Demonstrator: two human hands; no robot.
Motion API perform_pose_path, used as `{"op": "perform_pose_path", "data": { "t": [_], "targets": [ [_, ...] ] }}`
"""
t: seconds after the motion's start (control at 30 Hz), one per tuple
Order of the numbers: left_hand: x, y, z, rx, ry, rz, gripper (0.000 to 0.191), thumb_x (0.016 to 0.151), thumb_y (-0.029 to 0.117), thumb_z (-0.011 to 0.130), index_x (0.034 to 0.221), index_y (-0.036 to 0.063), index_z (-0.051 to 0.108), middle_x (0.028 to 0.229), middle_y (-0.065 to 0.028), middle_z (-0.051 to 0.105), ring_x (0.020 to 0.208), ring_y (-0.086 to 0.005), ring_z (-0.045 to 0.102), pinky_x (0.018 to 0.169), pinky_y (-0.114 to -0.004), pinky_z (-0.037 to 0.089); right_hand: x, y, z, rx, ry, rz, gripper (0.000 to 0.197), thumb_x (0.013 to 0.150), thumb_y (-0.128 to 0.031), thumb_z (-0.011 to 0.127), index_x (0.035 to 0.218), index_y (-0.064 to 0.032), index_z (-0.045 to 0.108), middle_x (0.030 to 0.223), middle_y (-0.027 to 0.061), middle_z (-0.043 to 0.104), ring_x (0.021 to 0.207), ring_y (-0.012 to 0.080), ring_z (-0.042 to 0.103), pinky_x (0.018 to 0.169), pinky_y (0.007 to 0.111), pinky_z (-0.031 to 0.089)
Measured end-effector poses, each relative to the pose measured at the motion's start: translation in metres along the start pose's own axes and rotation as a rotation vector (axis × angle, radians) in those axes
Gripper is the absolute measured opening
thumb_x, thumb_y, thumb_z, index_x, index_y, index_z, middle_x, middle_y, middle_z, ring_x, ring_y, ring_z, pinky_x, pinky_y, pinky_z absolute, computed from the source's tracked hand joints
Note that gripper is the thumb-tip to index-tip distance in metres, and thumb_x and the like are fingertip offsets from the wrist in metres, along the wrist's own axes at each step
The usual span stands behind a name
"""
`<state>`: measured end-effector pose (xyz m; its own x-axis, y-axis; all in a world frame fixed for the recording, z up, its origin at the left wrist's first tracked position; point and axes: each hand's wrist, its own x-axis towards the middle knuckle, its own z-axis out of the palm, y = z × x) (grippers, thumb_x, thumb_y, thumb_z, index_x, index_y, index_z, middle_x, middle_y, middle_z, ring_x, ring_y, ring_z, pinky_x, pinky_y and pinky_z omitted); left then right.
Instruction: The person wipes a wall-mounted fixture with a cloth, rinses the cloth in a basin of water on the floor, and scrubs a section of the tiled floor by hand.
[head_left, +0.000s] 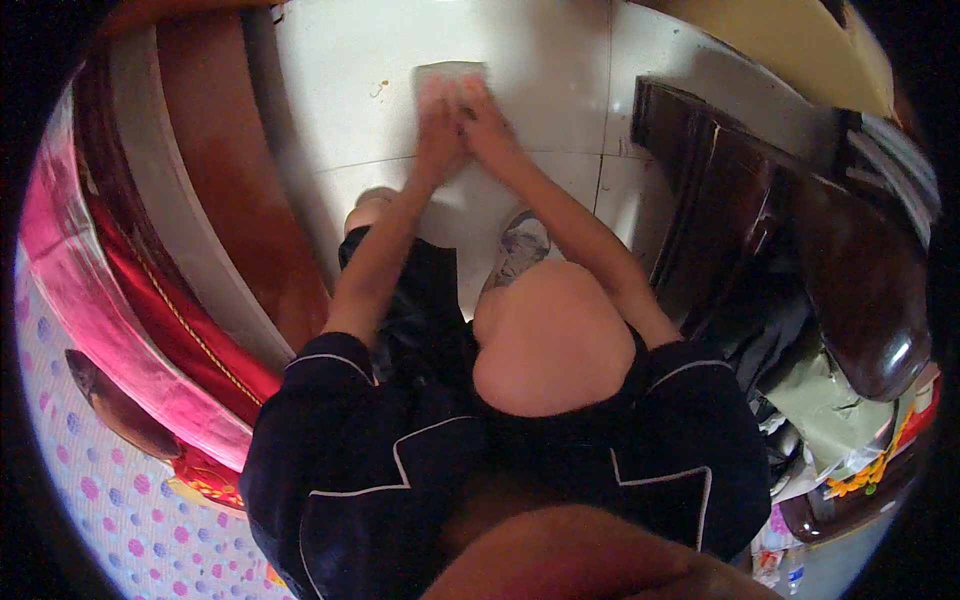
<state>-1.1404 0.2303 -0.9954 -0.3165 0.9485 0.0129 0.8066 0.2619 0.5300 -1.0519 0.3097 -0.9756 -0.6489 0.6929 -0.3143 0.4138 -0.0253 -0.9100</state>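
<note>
A pale, folded cloth (451, 70) lies on the white tiled floor (540, 67) ahead of me. My left hand (439, 131) presses down on it from the near side. Beside it, touching or partly overlapping, my right hand (480, 109) presses on the same cloth. Both hands are blurred, so the exact grip of the fingers is hard to make out. A dark spot shows near the base of the right fingers. To the left of the cloth, a small brownish stain (379, 88) marks the tile.
My bent knee (555, 337) and a shoe (525, 238) are close below my arms. Brown wooden furniture (217, 165) with pink fabric (112, 300) lines the left. Dark polished wooden furniture (712, 172) stands on the right, near a pale green bag (825, 412). A tan object (795, 45) is at upper right.
</note>
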Motion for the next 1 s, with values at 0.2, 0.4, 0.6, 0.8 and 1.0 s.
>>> {"op": "perform_pose_path", "data": {
  "t": [0.2,0.4,0.6,0.8,1.0],
  "targets": [
    [0.002,0.06,0.014,-0.029,0.036,-0.001,0.068,0.075,0.016,0.056,0.136,-0.0029,0.031,0.143,-0.0237,0.024,0.132,-0.0413,0.023,0.109,-0.048,0.02,-0.027,0.037,-0.045,-0.36,-0.062,-0.061,0.048,0.086,-0.017,0.051,0.132,-0.0046,0.042,0.145,0.0218,0.024,0.135,0.0347,0.022,0.109,0.039,0.025],
    [0.01,-0.06,-0.044,0.158,-0.003,-0.049,0.069,0.079,0.015,0.052,0.139,-0.002,0.024,0.147,-0.0219,0.017,0.136,-0.0397,0.014,0.111,-0.046,0.017,0.055,-0.015,0.039,-0.838,-0.208,-0.579,0.035,0.076,-0.013,0.057,0.109,-0.0032,0.063,0.144,0.0235,0.025,0.136,0.038,0.018,0.112,0.042,0.019],
    [-0.063,-0.096,-0.06,0.203,0.103,-0.483,0.08,0.082,0.027,0.053,0.14,-0.0069,0.01,0.147,-0.0259,0.007,0.137,-0.0408,0.004,0.112,-0.046,0.006,0.052,-0.067,0.118,-1.048,-0.65,-0.647,0.03,0.078,-0.015,0.054,0.104,-0.0045,0.067,0.141,0.0202,0.034,0.136,0.034,0.018,0.112,0.039,0.019],
    [-0.079,-0.104,-0.048,0.613,-0.124,-0.408,0.072,0.087,0.037,0.045,0.14,-0.0036,0.017,0.145,-0.0297,0.01,0.136,-0.0455,0.002,0.111,-0.052,0.002,0.022,-0.025,0.145,-0.606,-0.358,-0.651,0.046,0.083,-0.022,0.048,0.123,0.0023,0.051,0.133,0.0236,0.042,0.131,0.0381,0.026,0.108,0.046,0.023],
    [-0.08,-0.067,-0.013,0.259,-0.067,-0.073,0.061,0.088,0.021,0.042,0.139,-0.0041,0.021,0.144,-0.027,0.017,0.135,-0.0461,0.008,0.109,-0.055,0.008,-0.021,-0.012,0.08,-0.402,-0.185,-0.292,0.051,0.085,-0.019,0.049,0.131,0.0023,0.041,0.14,0.0212,0.034,0.133,0.0353,0.024,0.11,0.043,0.021]
  ]
}}
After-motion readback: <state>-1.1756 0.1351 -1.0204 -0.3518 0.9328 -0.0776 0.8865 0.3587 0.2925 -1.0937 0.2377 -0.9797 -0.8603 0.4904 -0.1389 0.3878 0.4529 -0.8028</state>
